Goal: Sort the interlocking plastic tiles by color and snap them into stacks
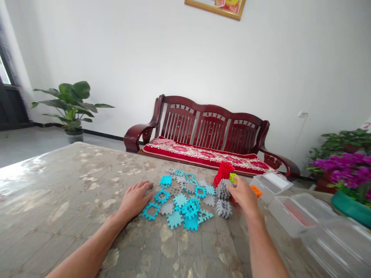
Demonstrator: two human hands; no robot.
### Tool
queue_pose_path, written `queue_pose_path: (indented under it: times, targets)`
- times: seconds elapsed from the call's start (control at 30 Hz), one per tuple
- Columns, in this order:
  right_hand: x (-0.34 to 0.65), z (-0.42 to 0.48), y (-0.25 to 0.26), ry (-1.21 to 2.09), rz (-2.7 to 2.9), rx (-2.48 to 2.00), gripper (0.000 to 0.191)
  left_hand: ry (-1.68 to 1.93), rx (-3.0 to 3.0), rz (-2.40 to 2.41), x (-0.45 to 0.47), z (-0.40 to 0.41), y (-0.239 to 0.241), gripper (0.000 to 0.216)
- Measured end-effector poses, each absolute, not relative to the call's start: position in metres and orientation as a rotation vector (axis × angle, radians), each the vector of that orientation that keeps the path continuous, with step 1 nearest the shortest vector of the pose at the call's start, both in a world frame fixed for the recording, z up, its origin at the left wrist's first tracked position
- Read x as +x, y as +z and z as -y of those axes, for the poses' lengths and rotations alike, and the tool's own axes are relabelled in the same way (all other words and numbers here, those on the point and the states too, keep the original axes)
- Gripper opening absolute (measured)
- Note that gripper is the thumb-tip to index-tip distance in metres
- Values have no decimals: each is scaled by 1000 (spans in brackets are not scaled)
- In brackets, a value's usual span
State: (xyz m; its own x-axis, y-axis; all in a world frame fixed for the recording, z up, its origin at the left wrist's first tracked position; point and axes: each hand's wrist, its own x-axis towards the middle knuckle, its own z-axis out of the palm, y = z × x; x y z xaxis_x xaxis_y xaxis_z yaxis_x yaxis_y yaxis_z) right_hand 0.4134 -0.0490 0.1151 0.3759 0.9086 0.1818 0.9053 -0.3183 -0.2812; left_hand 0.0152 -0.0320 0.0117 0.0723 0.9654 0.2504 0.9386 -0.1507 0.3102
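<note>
The right hand (pixel 244 196) is curving its fingers beside the grey stack (pixel 222 190), thumb side toward it; the fingertips are partly hidden, so whether they are gripping anything, I cannot tell. The left hand (pixel 136 197) is lying palm down on the table (pixel 58 200), fingers loosely spread and grasping nothing.

The grey stack is sitting just left of the right hand's fingers, with the grey cluster (pixel 224 209) lying a little nearer the person. The red stack (pixel 222 173) is standing behind, toward the table's far edge, and a yellow-green piece (pixel 233 177) is showing just beyond the fingertips. An orange piece (pixel 256 191) is lying to the right of that hand.

Between the hands, the flat teal and grey tiles (pixel 174 219) are spreading loosely, the nearest ones lying just beside the left hand.

The pieces are looking like light, fairly stiff plastic, unlikely to break; their toothed rims should be giving good purchase, so pinching opposite edges seems best. Farther out, clear boxes (pixel 285 216) are standing toward the table's right edge.
</note>
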Motion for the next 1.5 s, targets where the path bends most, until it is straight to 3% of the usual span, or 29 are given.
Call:
queue_pose_path:
  times: [0.3, 0.4, 0.5, 0.7, 0.83, 1.2, 1.5]
  targets:
    - [401, 50, 118, -234, 1688, -2125, 39, 572, 2146, -2244, 9, 30, 11, 50]
    - [374, 43, 103, -104, 1841, -1908, 33, 537, 2153, -2253, 9, 29, 10, 47]
    - [342, 35, 80, 76, 2008, -1744, 36, 485, 2188, -2236, 8, 29, 12, 45]
    - [313, 17, 55, 117, 2175, -1714, 55, 436, 2265, -2156, 4, 30, 17, 46]
    - [312, 8, 55, 188, 2230, -1748, 66, 411, 2271, -2168, 5, 32, 17, 47]
    - [308, 15, 60, 36, 2219, -1631, 56, 481, 2240, -2167, 5, 32, 17, 45]
    - [381, 34, 101, 129, 1852, -1620, 48, 494, 2260, -2174, 3, 30, 12, 46]
